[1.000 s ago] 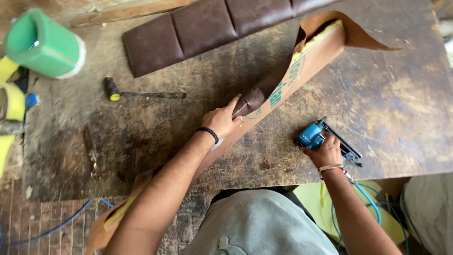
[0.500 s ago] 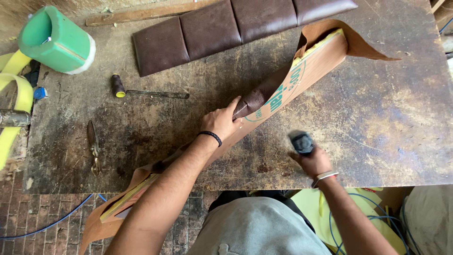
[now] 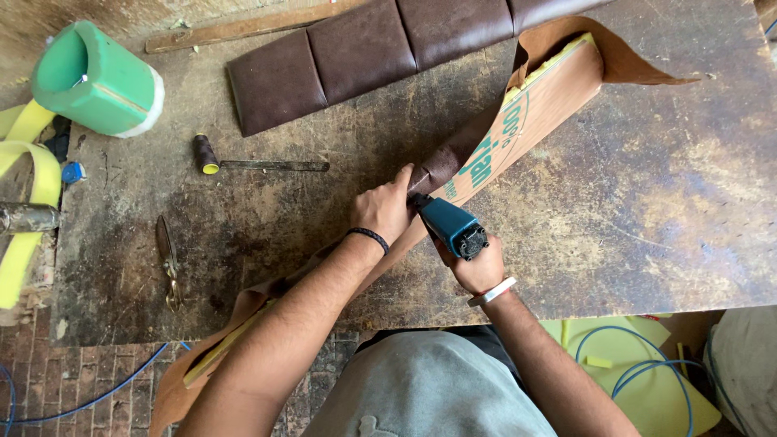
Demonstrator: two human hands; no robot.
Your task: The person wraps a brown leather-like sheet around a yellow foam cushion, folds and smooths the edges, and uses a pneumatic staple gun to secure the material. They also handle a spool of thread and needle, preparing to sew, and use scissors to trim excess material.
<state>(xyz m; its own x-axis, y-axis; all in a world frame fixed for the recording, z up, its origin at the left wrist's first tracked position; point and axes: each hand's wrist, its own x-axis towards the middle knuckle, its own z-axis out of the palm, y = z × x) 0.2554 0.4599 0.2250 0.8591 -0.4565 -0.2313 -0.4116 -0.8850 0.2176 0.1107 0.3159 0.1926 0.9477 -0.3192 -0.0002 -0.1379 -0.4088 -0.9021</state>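
at the bench's near edge the right hand (image 3: 477, 271) grips a blue staple gun (image 3: 450, 226), nose on the plywood strip (image 3: 530, 121). left hand (image 3: 382, 212) fingers pinch brown leatherette (image 3: 441, 166) over that strip's edge; best kept taut and clear of the nose. beyond lies a padded brown panel (image 3: 364, 53).

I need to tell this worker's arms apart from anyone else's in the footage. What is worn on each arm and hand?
Both forearms are bare, with no sleeves or gloves. The left hand has a thin black band around its wrist. The right hand has a silver metal bangle at the wrist, with a thin red thread beside it.
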